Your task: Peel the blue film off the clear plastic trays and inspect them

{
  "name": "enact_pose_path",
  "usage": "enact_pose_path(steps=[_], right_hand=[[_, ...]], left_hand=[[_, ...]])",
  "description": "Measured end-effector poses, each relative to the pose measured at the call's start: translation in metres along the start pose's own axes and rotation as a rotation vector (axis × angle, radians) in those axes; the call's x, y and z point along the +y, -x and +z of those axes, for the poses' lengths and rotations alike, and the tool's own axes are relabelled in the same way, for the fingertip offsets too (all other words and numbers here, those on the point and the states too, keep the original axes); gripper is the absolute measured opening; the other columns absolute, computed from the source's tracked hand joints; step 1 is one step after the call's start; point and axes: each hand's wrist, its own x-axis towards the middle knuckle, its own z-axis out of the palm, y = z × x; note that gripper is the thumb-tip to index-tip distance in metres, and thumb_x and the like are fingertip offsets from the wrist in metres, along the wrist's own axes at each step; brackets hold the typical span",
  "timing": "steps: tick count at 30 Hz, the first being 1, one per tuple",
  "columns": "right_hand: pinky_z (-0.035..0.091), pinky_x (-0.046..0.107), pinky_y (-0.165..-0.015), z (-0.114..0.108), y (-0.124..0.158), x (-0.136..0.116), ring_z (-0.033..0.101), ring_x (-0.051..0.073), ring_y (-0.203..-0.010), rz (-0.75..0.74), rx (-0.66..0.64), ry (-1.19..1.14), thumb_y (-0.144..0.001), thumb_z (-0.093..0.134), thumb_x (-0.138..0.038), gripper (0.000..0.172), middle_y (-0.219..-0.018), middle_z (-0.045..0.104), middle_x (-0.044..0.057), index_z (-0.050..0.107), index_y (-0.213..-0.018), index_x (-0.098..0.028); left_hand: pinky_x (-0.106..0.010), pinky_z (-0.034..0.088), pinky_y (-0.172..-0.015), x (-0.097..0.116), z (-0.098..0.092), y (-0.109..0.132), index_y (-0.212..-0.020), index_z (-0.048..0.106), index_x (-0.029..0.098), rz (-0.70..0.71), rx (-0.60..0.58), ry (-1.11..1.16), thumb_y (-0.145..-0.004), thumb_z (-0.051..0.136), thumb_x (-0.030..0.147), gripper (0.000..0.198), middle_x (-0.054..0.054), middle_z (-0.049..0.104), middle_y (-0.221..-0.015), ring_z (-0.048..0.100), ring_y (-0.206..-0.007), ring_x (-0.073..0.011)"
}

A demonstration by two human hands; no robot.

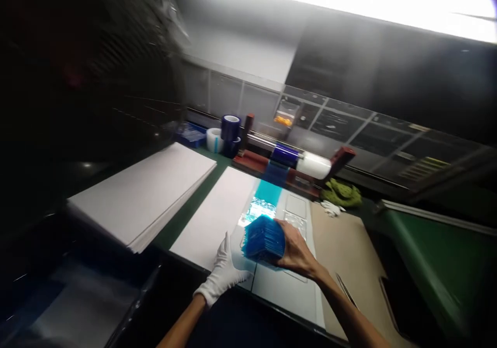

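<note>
My right hand [297,249], bare, is closed around a fanned stack of blue film pieces [264,239] held just above a white sheet [217,213] on the bench. My left hand [224,273], in a white glove, lies flat with fingers stretched out on the same sheet, just left of the stack. Beyond the stack a strip of blue film [268,192] runs down from a roll on a red-ended dispenser [295,161] onto clear plastic trays [295,208].
A thick pile of white sheets [143,192] lies to the left. Tape rolls [227,133] stand at the back, a green cloth [341,192] to the right of the dispenser. Brown cardboard [345,244] covers the right side, bearing a thin dark tool [345,288].
</note>
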Motion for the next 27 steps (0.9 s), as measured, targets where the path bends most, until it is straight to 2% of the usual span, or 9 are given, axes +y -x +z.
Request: enact_pose_path(steps=[3, 6, 10, 14, 16, 18, 21, 24, 27], right_hand=[[0.035, 0.046, -0.098, 0.000, 0.023, 0.012, 0.048, 0.033, -0.114, 0.027, -0.026, 0.119, -0.059, 0.069, -0.042, 0.091, -0.125, 0.051, 0.019, 0.032, -0.137, -0.011], [0.028, 0.050, -0.103, 0.031, 0.035, 0.026, 0.042, 0.035, -0.121, 0.126, -0.173, 0.241, -0.053, 0.074, -0.033, 0.107, -0.131, 0.045, 0.023, 0.021, -0.142, -0.007], [0.001, 0.058, -0.109, 0.068, 0.039, 0.041, 0.013, 0.038, -0.137, 0.176, -0.254, 0.395, -0.047, 0.079, -0.025, 0.124, -0.145, 0.025, 0.028, 0.006, -0.145, -0.003], [-0.008, 0.063, -0.104, 0.072, 0.037, 0.047, -0.001, 0.040, -0.138, 0.162, -0.278, 0.452, -0.045, 0.082, -0.037, 0.134, -0.149, 0.013, 0.030, 0.000, -0.144, -0.002], [-0.005, 0.061, -0.106, 0.071, 0.037, 0.048, 0.002, 0.040, -0.138, 0.139, -0.274, 0.459, -0.045, 0.082, -0.038, 0.134, -0.148, 0.015, 0.030, 0.000, -0.144, -0.001], [0.007, 0.052, -0.109, 0.069, 0.036, 0.048, 0.018, 0.037, -0.134, 0.130, -0.257, 0.431, -0.048, 0.080, -0.035, 0.127, -0.143, 0.026, 0.028, 0.004, -0.144, -0.001], [0.026, 0.042, -0.104, 0.066, 0.036, 0.046, 0.039, 0.032, -0.119, 0.159, -0.230, 0.356, -0.051, 0.075, -0.034, 0.113, -0.130, 0.043, 0.022, 0.016, -0.142, -0.001], [0.031, 0.042, -0.099, 0.058, 0.037, 0.040, 0.041, 0.031, -0.114, 0.159, -0.211, 0.313, -0.052, 0.072, -0.035, 0.103, -0.126, 0.046, 0.019, 0.026, -0.138, -0.004], [0.031, 0.041, -0.099, 0.047, 0.039, 0.030, 0.040, 0.031, -0.114, 0.146, -0.172, 0.307, -0.053, 0.070, -0.030, 0.097, -0.125, 0.046, 0.018, 0.028, -0.137, -0.004]], left_hand=[[-0.035, 0.014, -0.114, -0.002, 0.019, -0.009, -0.144, 0.007, 0.017, 0.100, -0.046, -0.159, -0.044, 0.079, 0.032, 0.123, -0.015, 0.012, -0.152, 0.007, -0.141, -0.0304], [-0.038, 0.015, -0.114, -0.006, 0.031, -0.019, -0.144, 0.004, 0.017, 0.126, -0.136, -0.222, -0.047, 0.078, 0.035, 0.123, -0.017, 0.011, -0.152, 0.010, -0.140, -0.0300], [-0.039, 0.019, -0.112, -0.007, 0.034, -0.026, -0.143, 0.004, 0.013, 0.120, -0.206, -0.293, -0.048, 0.076, 0.038, 0.122, -0.019, 0.012, -0.151, 0.012, -0.140, -0.0315], [-0.036, 0.024, -0.110, -0.001, 0.032, -0.027, -0.143, 0.003, 0.012, 0.118, -0.286, -0.356, -0.049, 0.075, 0.040, 0.122, -0.019, 0.013, -0.151, 0.018, -0.139, -0.0301], [-0.036, 0.026, -0.109, 0.002, 0.030, -0.028, -0.144, 0.004, 0.012, 0.119, -0.313, -0.398, -0.048, 0.075, 0.039, 0.122, -0.019, 0.015, -0.150, 0.023, -0.137, -0.0302], [-0.035, 0.028, -0.108, 0.004, 0.029, -0.029, -0.144, 0.004, 0.012, 0.131, -0.331, -0.430, -0.047, 0.075, 0.039, 0.123, -0.019, 0.018, -0.150, 0.027, -0.135, -0.0307], [-0.035, 0.030, -0.107, 0.005, 0.027, -0.030, -0.144, 0.004, 0.012, 0.147, -0.362, -0.456, -0.046, 0.075, 0.041, 0.125, -0.018, 0.019, -0.150, 0.031, -0.133, -0.0310], [-0.036, 0.029, -0.108, 0.003, 0.025, -0.030, -0.144, 0.004, 0.011, 0.144, -0.359, -0.469, -0.046, 0.075, 0.040, 0.125, -0.018, 0.018, -0.150, 0.029, -0.134, -0.0315], [-0.038, 0.024, -0.111, -0.008, 0.021, -0.026, -0.144, 0.008, 0.012, 0.164, -0.303, -0.438, -0.048, 0.074, 0.042, 0.120, -0.017, 0.017, -0.151, 0.020, -0.138, -0.0317]])
